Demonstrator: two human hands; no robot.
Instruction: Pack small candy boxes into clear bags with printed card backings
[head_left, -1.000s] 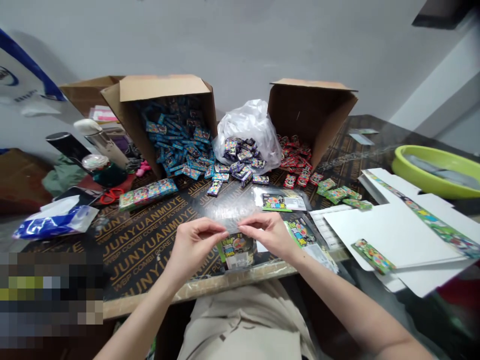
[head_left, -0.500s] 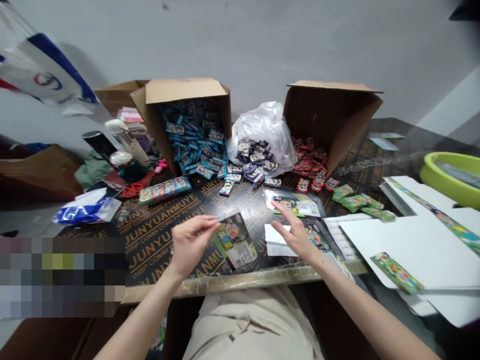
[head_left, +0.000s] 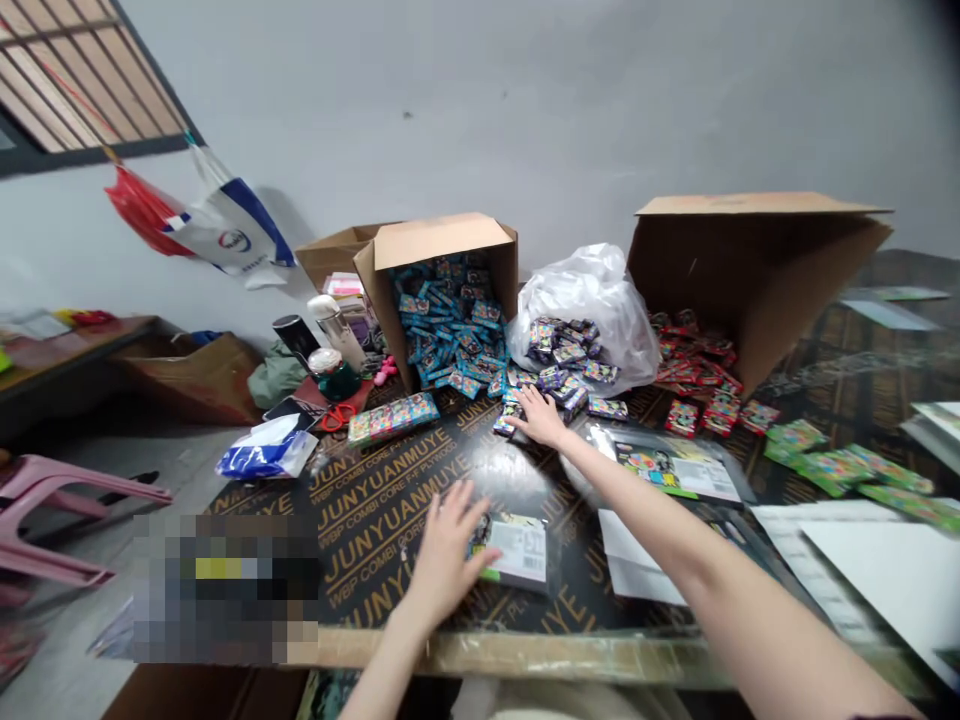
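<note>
Got taped tan table edge nearside of open left hand, room over gold-lettered black plywood leftward; flat black printed pouch at thumb, purple packets at spread right hand.

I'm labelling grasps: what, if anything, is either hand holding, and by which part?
Left hand: nothing. Right hand: at the purple packets; a hold can't be told.

Wall: plain, lt. grey, far side. Window: barred, dark frame, upper far left. Floor: grey, at left. Pink stool: left, on floor. Brown side table: left, beyond stool. Surface: blk. w/ gold lettering, taped near edge; light glare approx. ctr.
</note>
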